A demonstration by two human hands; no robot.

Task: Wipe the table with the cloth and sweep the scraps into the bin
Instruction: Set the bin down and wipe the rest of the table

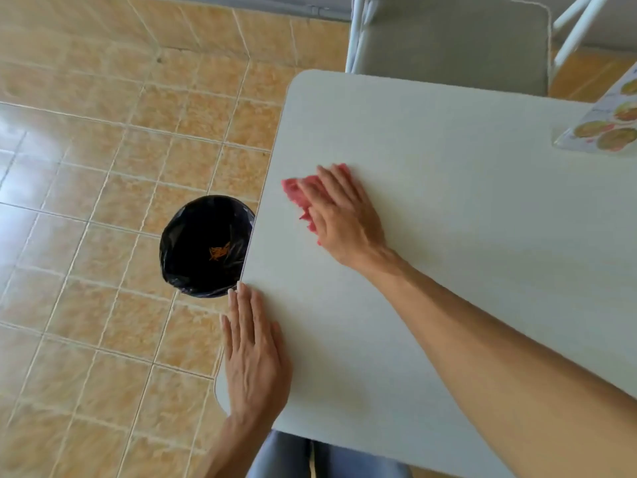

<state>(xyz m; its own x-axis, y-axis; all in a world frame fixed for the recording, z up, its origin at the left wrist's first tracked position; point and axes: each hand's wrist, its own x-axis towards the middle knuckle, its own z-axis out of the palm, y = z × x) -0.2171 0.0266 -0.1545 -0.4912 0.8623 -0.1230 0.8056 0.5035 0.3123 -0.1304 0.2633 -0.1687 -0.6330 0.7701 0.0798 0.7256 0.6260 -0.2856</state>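
Note:
A white table (448, 208) fills the right half of the view. My right hand (341, 215) presses flat on a crumpled pink cloth (296, 193) near the table's left edge; most of the cloth is hidden under my palm. My left hand (255, 353) lies flat with fingers together on the near left corner of the table, holding nothing. On the floor just left of the table edge stands a round bin (193, 267) lined with a black bag. Orange scraps (219, 251) lie at its bottom. No scraps show on the tabletop.
A laminated sheet with food pictures (606, 125) lies at the table's far right edge. A grey chair with a white frame (448, 39) stands behind the table. Orange floor tiles (86, 201) cover the left. My legs (310, 457) show below the near edge.

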